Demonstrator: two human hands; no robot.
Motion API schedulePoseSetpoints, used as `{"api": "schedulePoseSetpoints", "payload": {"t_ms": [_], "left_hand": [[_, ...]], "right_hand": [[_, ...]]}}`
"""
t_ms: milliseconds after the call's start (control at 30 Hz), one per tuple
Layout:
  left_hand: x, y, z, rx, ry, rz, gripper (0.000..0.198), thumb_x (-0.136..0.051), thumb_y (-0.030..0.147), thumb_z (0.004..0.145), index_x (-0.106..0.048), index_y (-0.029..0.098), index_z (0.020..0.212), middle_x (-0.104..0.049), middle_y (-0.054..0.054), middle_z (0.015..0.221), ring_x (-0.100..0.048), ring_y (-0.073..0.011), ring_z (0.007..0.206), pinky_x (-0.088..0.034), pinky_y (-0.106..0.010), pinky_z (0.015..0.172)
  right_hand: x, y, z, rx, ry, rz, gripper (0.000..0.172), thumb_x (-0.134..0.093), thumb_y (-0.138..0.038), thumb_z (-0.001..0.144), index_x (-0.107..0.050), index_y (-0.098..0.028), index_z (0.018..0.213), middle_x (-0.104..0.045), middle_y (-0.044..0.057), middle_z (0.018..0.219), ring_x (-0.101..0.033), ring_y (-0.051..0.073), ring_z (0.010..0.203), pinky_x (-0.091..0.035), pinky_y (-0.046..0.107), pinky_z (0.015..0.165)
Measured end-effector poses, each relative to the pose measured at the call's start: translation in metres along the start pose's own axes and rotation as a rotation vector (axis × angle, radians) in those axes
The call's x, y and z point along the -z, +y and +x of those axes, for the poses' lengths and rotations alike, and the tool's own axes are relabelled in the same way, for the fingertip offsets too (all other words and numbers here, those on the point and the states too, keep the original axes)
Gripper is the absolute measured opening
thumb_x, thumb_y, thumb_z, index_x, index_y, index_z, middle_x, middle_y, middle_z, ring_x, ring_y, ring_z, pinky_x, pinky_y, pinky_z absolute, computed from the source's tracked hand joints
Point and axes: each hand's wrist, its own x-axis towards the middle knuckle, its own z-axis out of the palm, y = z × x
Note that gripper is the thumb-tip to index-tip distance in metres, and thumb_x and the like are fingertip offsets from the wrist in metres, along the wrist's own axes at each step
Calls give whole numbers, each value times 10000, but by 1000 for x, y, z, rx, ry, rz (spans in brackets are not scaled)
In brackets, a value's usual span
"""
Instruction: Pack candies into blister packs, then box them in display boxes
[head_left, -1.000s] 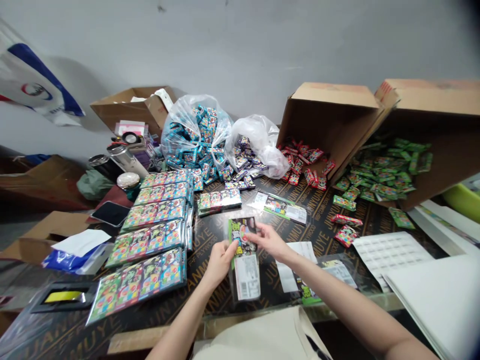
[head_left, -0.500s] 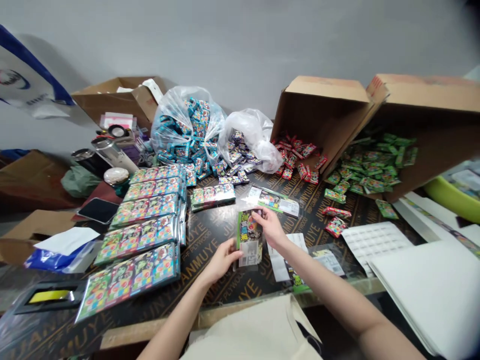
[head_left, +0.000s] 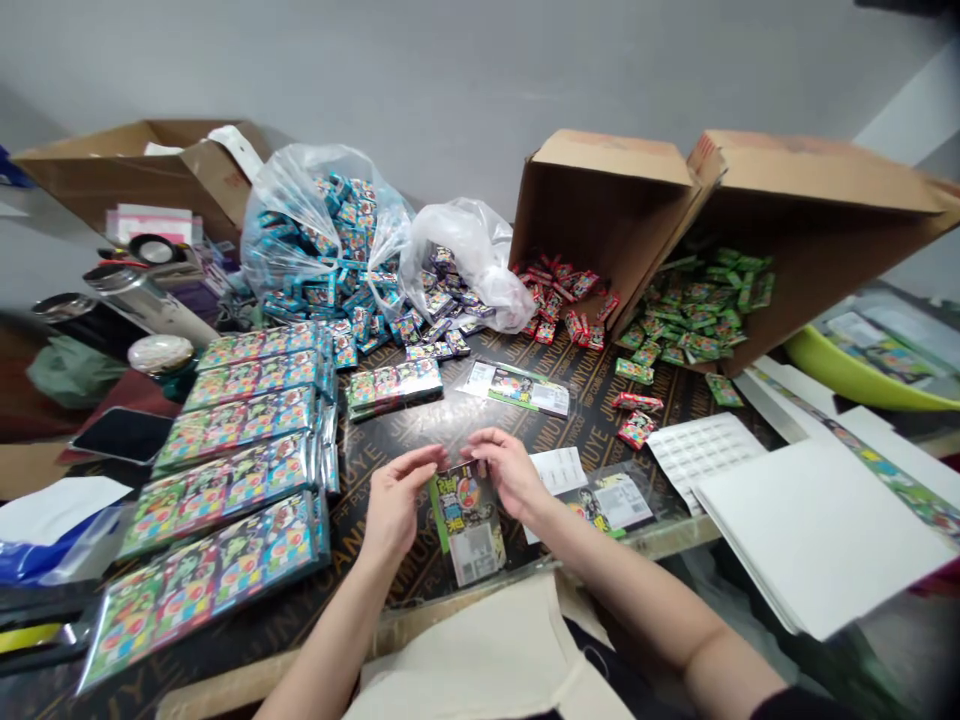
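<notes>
A black-and-green printed packet [head_left: 466, 505], with a white label panel at its lower end, lies at the table's near edge in what looks like a clear sleeve. My left hand [head_left: 397, 500] pinches its upper left corner between thumb and fingers. At the upper right corner, the fingers of my right hand [head_left: 511, 478] close on the same edge, their tips close to the left ones. Similar printed packets lie flat behind it [head_left: 517, 388] and beside my right forearm [head_left: 611, 503]. A stack of candy-box strips [head_left: 395, 385] rests beyond my left hand.
Rows of wrapped strips [head_left: 217, 565] cover the left side. Behind are bags of blue [head_left: 330, 235] and purple boxes [head_left: 446, 295], then cartons with red [head_left: 559, 290] and green boxes [head_left: 686, 320]. White sheets [head_left: 817, 530] lie right. Metal bottles [head_left: 150, 300] and a phone [head_left: 124, 435] stand left.
Both hands have moved to the packet's top edge and come closer together; the left was at its lower side before. The packet is nearer my body, and the camera view has shifted right.
</notes>
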Motion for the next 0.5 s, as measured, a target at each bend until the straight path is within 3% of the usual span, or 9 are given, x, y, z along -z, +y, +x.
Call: {"api": "schedulePoseSetpoints", "payload": {"t_ms": [67, 200, 333, 433, 500], "left_hand": [[6, 8, -6, -134, -45, 250, 200, -653, 190, 622, -698, 140, 810, -705, -64, 806, -637, -181, 763, -466, -282, 752], [9, 24, -17, -390, -199, 669, 133, -640, 231, 680, -716, 163, 766, -701, -53, 777, -629, -176, 742, -463, -261, 723], [8, 29, -18, -355, -232, 722, 150, -637, 282, 703, -704, 149, 681, -690, -52, 689, -616, -170, 651, -466, -243, 616], [7, 29, -17, -284, -219, 656, 177, -658, 292, 686, -707, 145, 773, -698, -60, 730, -622, -175, 652, -481, -250, 605], [8, 28, -17, -322, -247, 636, 194, -655, 279, 692, -708, 164, 840, -703, -65, 804, -633, -185, 713, -492, -269, 664]], "right_hand": [[10, -7, -3, 47, -105, -74, 119, -646, -221, 622, -650, -173, 731, -665, 13, 684, -594, 133, 626, -440, 232, 578], [24, -17, -12, 289, -266, -378, 142, -638, -261, 697, -701, -181, 796, -685, 39, 790, -595, 129, 639, -454, 236, 576], [26, -19, -16, 312, -334, -496, 201, -591, -337, 756, -711, -181, 794, -689, 43, 776, -605, 147, 624, -471, 248, 540], [25, -21, -14, 351, -301, -529, 203, -584, -334, 768, -705, -177, 817, -683, 36, 714, -604, 143, 601, -478, 246, 548], [26, -23, -12, 426, -305, -578, 182, -597, -311, 762, -703, -187, 842, -686, 36, 728, -607, 139, 599, -482, 247, 566]]}}
